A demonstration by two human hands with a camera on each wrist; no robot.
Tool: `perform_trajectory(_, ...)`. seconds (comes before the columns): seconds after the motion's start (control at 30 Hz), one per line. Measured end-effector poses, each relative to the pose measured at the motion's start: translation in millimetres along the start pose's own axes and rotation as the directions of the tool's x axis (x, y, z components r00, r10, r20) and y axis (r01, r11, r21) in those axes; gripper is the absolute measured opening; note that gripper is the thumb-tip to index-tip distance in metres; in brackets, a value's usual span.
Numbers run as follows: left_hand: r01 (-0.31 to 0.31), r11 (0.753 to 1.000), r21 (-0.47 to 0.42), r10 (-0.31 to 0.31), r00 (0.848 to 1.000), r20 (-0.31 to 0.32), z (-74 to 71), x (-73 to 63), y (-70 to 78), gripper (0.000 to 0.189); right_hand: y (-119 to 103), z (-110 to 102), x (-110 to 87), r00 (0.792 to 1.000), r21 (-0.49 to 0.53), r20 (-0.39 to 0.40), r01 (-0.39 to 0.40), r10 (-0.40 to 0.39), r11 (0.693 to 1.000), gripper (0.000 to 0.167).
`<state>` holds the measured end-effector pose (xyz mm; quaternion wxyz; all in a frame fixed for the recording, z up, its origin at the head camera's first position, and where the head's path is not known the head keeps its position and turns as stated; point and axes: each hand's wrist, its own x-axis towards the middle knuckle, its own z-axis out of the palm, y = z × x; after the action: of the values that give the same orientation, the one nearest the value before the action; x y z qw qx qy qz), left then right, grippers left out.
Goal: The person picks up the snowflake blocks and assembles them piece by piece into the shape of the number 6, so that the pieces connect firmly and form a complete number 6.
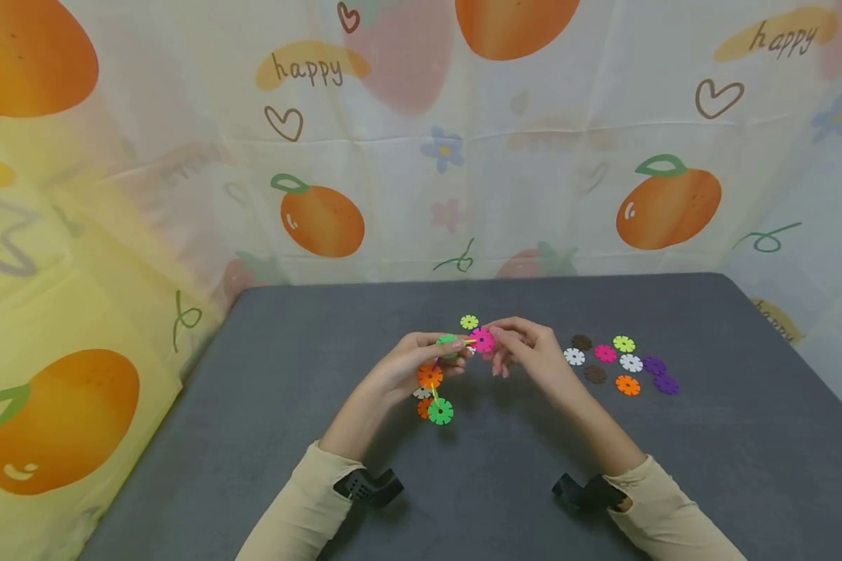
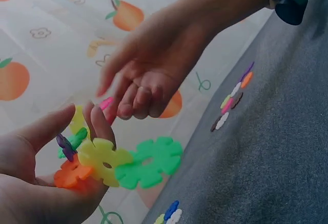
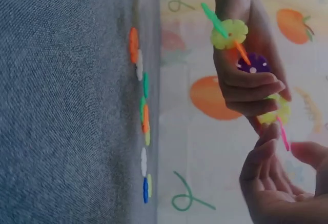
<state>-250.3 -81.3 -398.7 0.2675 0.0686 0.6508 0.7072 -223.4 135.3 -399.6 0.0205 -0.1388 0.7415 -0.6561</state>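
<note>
— Fruit-printed cloth [image 1: 393, 179] is hanging behind the grey table [image 1: 281, 405]; in the head view, the left hand [image 1: 407, 362] is gripping a chain of multicoloured notched plastic discs [image 1: 430, 377] while the right hand [image 1: 539, 354] is pinching a pink notched disc [image 1: 482, 340].
— Left wrist: any danger?
— The round green plastic disc [image 2: 148, 170] is hanging free; a crooked push could be popping joints loose.
— Right wrist?
— The pink disc is sitting in the right hand's pinch, meeting a round yellow disc [image 3: 283, 108] at the left hand!
</note>
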Motion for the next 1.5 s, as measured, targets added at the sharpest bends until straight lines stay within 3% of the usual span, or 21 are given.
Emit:
perform_trajectory(0.07,-0.001,1.000,0.001,0.001,1.000,-0.003,0.0,0.3,-0.8,0.031,1,1,-0.9,1.000,-0.002,0.001,0.010,-0.010,1.000,0.026)
perform_trajectory(0.27,-0.001,1.000,0.007,0.001,1.000,-0.007,2.2,2.2,-3.8,0.030,4,6,-3.6,0.988,-0.130,-0.033,0.145,-0.150,0.981,0.016)
perform_trajectory(0.53,-0.005,0.999,-0.035,0.006,0.999,0.037,-1.9,3.2,-5.0,0.039,4,3,-0.1,0.998,0.016,-0.006,-0.057,0.057,0.998,0.029)
perform_trajectory(0.73,0.020,0.999,-0.045,-0.020,1.000,-0.004,-6.8,8.8,-11.3,0.040,12,3,3.5,0.992,0.056,0.020,-0.128,0.127,0.990,0.046)
perform_trajectory(0.83,0.024,0.999,-0.040,-0.025,0.999,-0.020,-10.0,11.5,-13.7,0.039,20,4,7.1,0.991,0.012,0.010,-0.134,0.133,0.991,0.046)
perform_trajectory(0.9,0.020,0.999,-0.028,-0.021,1.000,-0.008,-12.3,12.5,-14.8,0.039,27,4,10.1,0.993,-0.086,0.007,-0.118,0.119,0.989,0.038)
perform_trajectory(0.97,0.017,1.000,-0.021,-0.017,1.000,0.018,-14.4,12.9,-15.3,0.039,35,4,14.0,0.995,-0.212,0.009,-0.099,0.103,0.972,0.030)
perform_trajectory(1.13,0.005,1.000,-0.004,-0.004,0.995,0.095,-16.1,13.1,-16.6,0.040,49,8,25.9,0.999,-0.455,0.004,-0.037,0.044,0.890,0.022)
perform_trajectory(1.23,0.022,1.000,-0.006,-0.021,0.995,0.096,-14.6,12.6,-16.7,0.039,54,10,33.6,1.000,-0.509,0.010,-0.011,0.019,0.861,0.022)
perform_trajectory(1.5,0.064,0.998,-0.030,-0.064,0.998,0.003,-11.5,11.3,-15.5,0.034,58,20,44.3,1.000,-0.598,0.030,0.024,-0.008,0.801,0.020)
